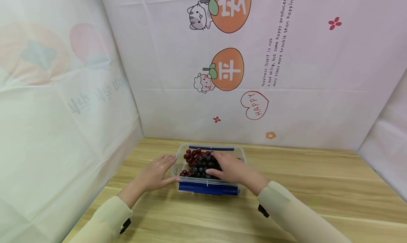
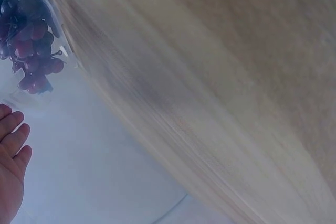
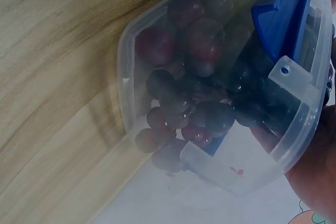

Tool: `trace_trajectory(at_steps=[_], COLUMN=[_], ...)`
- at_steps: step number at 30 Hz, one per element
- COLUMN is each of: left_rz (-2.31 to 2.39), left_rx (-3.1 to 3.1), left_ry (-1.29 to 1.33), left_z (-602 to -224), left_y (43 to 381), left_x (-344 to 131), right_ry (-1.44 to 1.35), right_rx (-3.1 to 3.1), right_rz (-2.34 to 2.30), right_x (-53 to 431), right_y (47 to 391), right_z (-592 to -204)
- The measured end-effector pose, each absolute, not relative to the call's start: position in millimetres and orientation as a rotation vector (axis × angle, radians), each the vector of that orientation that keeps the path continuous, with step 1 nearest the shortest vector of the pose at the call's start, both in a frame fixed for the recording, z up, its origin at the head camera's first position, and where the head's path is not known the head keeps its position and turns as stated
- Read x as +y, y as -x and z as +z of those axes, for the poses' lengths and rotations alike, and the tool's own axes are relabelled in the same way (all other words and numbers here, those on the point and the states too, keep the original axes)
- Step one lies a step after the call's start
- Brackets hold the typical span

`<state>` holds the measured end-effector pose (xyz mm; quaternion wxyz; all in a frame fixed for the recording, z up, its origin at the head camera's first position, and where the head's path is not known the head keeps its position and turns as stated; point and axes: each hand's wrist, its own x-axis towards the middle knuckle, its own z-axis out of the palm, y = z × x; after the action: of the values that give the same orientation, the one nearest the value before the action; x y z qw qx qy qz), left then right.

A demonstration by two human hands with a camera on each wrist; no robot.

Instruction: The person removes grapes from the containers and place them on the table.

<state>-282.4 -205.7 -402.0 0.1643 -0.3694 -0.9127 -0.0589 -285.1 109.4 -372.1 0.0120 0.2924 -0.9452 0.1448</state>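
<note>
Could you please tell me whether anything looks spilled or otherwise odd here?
Nothing looks spilled: the round red grapes and round black grapes are inside the transparent plastic box with blue clips. One oddity is the white printed cloth behind it: its English lettering runs sideways, reading bottom to top.

Head cam bright; L wrist dim, bluish, tabletop (image 2: 257, 40) blurry; R wrist dim, soft shadow by box (image 3: 124, 72).

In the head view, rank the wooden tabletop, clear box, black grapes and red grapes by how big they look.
Largest to smallest:
1. wooden tabletop
2. clear box
3. black grapes, partly hidden by the right hand
4. red grapes
</note>
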Motion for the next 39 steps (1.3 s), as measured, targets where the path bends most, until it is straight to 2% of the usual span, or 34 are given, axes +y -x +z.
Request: trace_trajectory(at_steps=[20, 39], left_rz=[-0.153, -0.153], left_rx=[-2.626, -2.65], left_ry=[1.037, 1.019], left_z=[-405.1, -403.2], left_y=[283.8, 281.8], left_x=[-206.7, -206.1], right_ry=[-0.779, -0.766], right_rx=[-3.073, -3.078], right_rz=[0.555, 0.663], right_x=[99.0, 96.7], right_y=[290.6, 291.9], right_z=[-375.9, -378.8])
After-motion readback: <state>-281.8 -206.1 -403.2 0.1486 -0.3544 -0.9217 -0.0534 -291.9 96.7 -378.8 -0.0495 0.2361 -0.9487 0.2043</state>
